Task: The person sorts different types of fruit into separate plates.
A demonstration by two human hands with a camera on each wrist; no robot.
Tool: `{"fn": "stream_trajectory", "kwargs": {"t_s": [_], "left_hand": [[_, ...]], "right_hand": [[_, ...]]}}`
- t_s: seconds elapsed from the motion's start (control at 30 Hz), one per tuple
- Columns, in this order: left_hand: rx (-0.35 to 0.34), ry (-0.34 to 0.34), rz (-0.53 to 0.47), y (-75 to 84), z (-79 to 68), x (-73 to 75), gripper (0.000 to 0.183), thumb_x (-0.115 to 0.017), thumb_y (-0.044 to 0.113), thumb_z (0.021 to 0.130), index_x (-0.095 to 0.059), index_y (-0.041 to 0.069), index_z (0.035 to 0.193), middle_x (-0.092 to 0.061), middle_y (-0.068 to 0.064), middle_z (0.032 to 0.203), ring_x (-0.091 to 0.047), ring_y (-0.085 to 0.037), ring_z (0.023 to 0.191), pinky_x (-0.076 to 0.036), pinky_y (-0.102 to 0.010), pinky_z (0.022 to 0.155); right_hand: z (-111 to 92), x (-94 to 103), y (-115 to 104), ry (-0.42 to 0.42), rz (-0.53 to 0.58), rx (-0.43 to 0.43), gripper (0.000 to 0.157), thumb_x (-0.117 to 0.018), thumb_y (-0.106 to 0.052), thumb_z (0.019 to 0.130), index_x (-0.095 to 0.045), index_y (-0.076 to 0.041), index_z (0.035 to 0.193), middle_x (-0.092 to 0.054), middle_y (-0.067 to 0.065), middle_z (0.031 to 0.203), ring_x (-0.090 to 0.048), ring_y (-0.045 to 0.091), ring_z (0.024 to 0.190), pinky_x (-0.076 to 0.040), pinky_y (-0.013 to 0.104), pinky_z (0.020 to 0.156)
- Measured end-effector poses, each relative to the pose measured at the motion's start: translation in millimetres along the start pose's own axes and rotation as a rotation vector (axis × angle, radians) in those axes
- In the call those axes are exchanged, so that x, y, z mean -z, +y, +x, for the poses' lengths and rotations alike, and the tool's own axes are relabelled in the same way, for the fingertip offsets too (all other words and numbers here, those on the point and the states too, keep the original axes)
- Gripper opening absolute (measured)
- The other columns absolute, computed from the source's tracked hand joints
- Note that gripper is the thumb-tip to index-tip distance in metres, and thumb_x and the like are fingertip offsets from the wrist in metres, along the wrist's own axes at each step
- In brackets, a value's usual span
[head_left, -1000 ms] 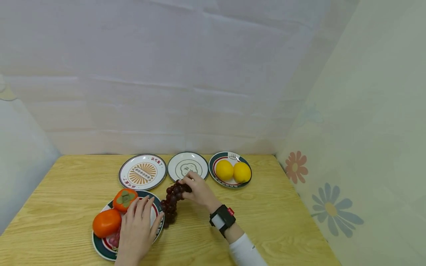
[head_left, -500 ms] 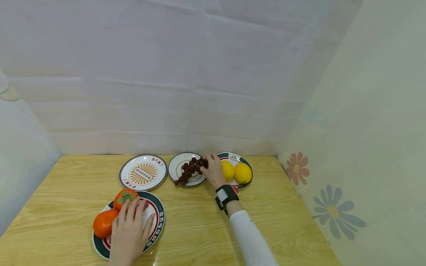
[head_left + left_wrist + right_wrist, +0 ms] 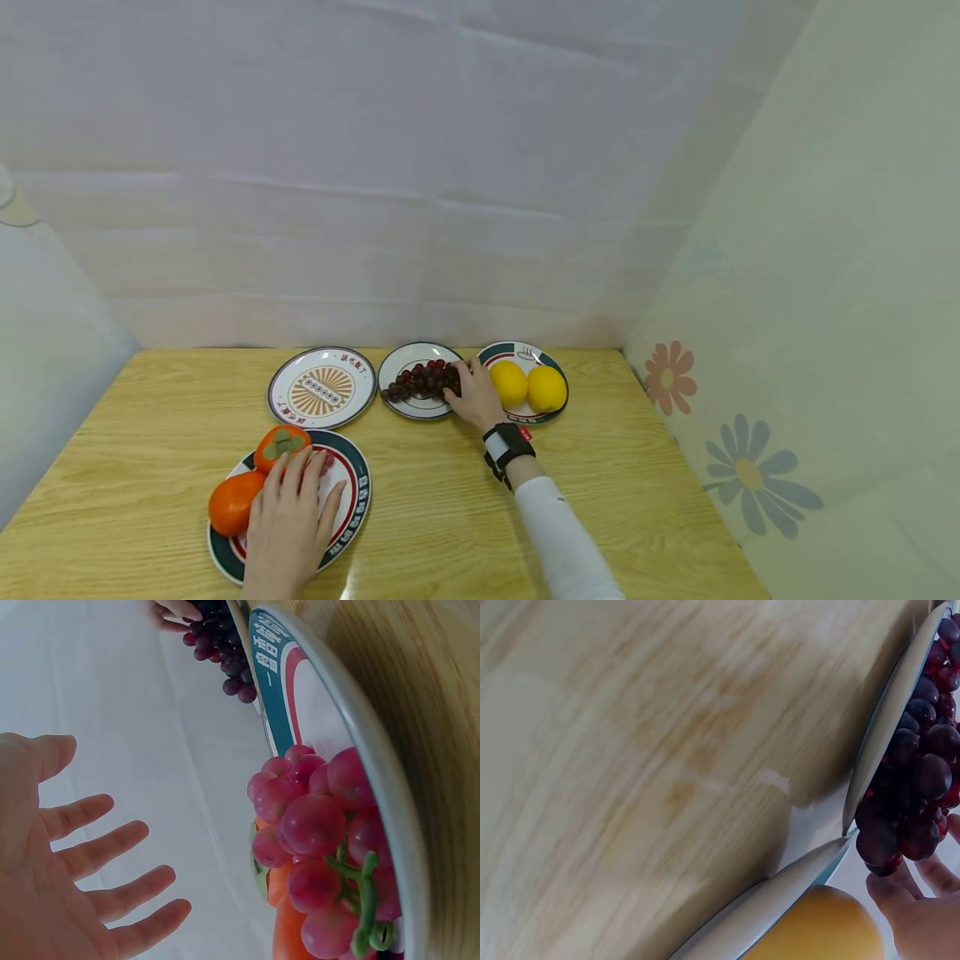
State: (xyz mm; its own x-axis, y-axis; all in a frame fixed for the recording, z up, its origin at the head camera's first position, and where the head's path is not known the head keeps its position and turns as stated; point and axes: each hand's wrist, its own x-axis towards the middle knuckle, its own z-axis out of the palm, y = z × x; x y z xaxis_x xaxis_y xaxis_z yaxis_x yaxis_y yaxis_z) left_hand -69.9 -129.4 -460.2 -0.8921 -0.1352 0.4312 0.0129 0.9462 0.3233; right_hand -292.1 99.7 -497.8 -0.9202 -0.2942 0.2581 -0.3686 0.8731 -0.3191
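My right hand (image 3: 478, 396) has its thumb and fingers round the right end of a bunch of dark red grapes (image 3: 420, 380). The bunch lies across the small white plate (image 3: 397, 358); in the right wrist view the thumb meets the lowest dark grapes (image 3: 915, 787). My left hand (image 3: 285, 517), fingers spread, hovers over the large green-rimmed plate (image 3: 363, 492). Nothing is in its palm in the left wrist view. Two orange persimmons (image 3: 234, 504) and a bunch of pink grapes (image 3: 315, 817) lie on that plate, the grapes mostly hidden under the hand in the head view.
Left of the dark grapes stands a white plate with a sunburst pattern (image 3: 322, 390). On the right, a green-rimmed plate (image 3: 558, 367) bears two yellow lemons (image 3: 546, 389), close to my right hand. A pale cloth wall (image 3: 420, 208) rises behind the wooden table (image 3: 600, 500).
My right hand has carried the dark grapes from beside the large plate back and right onto the small white plate, where they now lie flatter. The left hand has shifted slightly left.
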Motion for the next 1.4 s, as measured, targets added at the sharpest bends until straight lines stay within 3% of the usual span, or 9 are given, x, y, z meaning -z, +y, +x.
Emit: {"fn": "stream_trajectory", "kwargs": {"t_s": [0.2,0.47,0.6,0.8,1.03,1.1,1.2,1.3,1.4], "left_hand": [[0.036,-0.066,-0.008,-5.8,-2.6,-6.0,0.053,-0.072,0.027,0.078,-0.054,0.002,0.122,-0.052,-0.021,0.125,-0.040,-0.041,0.115,-0.042,-0.064,0.086],[0.152,-0.291,0.040,-14.0,-9.3,-17.6,0.054,-0.065,0.031,0.084,-0.050,0.001,0.127,-0.045,-0.025,0.130,-0.037,-0.045,0.116,-0.041,-0.064,0.090],[0.165,-0.318,0.082,-16.9,-11.5,-21.9,0.056,-0.068,0.027,0.082,-0.050,-0.002,0.126,-0.045,-0.031,0.128,-0.039,-0.047,0.112,-0.040,-0.063,0.090],[0.138,-0.263,0.103,-20.0,-12.0,-22.2,0.055,-0.077,0.020,0.072,-0.055,-0.004,0.116,-0.056,-0.031,0.110,-0.046,-0.047,0.096,-0.041,-0.057,0.073],[0.165,-0.439,0.000,-20.5,-10.7,-23.0,0.060,-0.077,0.012,0.070,-0.049,0.003,0.122,-0.048,-0.023,0.116,-0.047,-0.048,0.090,-0.045,-0.068,0.070],[0.177,-0.425,-0.019,-21.2,-11.8,-24.7,0.062,-0.078,0.009,0.068,-0.047,-0.001,0.122,-0.047,-0.026,0.112,-0.050,-0.047,0.083,-0.047,-0.066,0.069],[0.164,-0.337,-0.046,-22.0,-12.9,-26.1,0.063,-0.081,0.008,0.064,-0.047,-0.009,0.115,-0.048,-0.030,0.103,-0.053,-0.043,0.074,-0.050,-0.060,0.066],[0.089,-0.207,-0.091,-18.0,-10.6,-25.0,0.061,-0.084,0.006,0.059,-0.047,-0.013,0.105,-0.051,-0.030,0.093,-0.054,-0.040,0.068,-0.050,-0.056,0.061],[-0.022,-0.049,-0.147,-8.7,-4.7,-24.0,0.059,-0.084,-0.001,0.051,-0.049,-0.010,0.097,-0.053,-0.026,0.086,-0.053,-0.036,0.062,-0.049,-0.052,0.055]], "right_hand": [[-6,6.3,-5,-0.020,-0.029,0.011,0.055,-0.067,-0.039,0.082,-0.048,-0.017,0.129,-0.044,0.011,0.129,-0.045,0.027,0.116,-0.051,0.042,0.092],[-32,20.8,-27,-0.018,-0.058,0.143,0.059,-0.068,-0.038,0.080,-0.046,-0.019,0.131,-0.042,0.009,0.134,-0.040,0.025,0.123,-0.047,0.043,0.099],[-47,24.4,-35,-0.025,-0.073,0.218,0.060,-0.068,-0.039,0.080,-0.045,-0.019,0.131,-0.040,0.007,0.136,-0.038,0.023,0.125,-0.046,0.041,0.099],[-59,27.1,-41,-0.005,-0.100,0.288,0.059,-0.067,-0.039,0.081,-0.045,-0.018,0.132,-0.041,0.007,0.136,-0.039,0.023,0.125,-0.048,0.039,0.097],[-67,27.7,-47,-0.060,-0.088,0.307,0.058,-0.065,-0.038,0.083,-0.043,-0.019,0.133,-0.040,0.008,0.138,-0.037,0.024,0.126,-0.048,0.041,0.096],[-69,28.5,-50,-0.076,-0.077,0.319,0.058,-0.066,-0.037,0.083,-0.043,-0.018,0.133,-0.039,0.009,0.139,-0.037,0.024,0.126,-0.048,0.041,0.097],[-72,29.4,-58,-0.099,-0.079,0.346,0.059,-0.067,-0.038,0.082,-0.044,-0.018,0.132,-0.039,0.008,0.139,-0.037,0.022,0.126,-0.047,0.039,0.098],[-75,30.6,-70,-0.107,-0.094,0.419,0.062,-0.068,-0.040,0.081,-0.043,-0.018,0.133,-0.039,0.007,0.139,-0.038,0.020,0.126,-0.048,0.037,0.099],[-79,30.4,-86,-0.089,-0.098,0.553,0.068,-0.071,-0.042,0.077,-0.043,-0.017,0.133,-0.040,0.007,0.139,-0.038,0.019,0.127,-0.048,0.035,0.099]]}}
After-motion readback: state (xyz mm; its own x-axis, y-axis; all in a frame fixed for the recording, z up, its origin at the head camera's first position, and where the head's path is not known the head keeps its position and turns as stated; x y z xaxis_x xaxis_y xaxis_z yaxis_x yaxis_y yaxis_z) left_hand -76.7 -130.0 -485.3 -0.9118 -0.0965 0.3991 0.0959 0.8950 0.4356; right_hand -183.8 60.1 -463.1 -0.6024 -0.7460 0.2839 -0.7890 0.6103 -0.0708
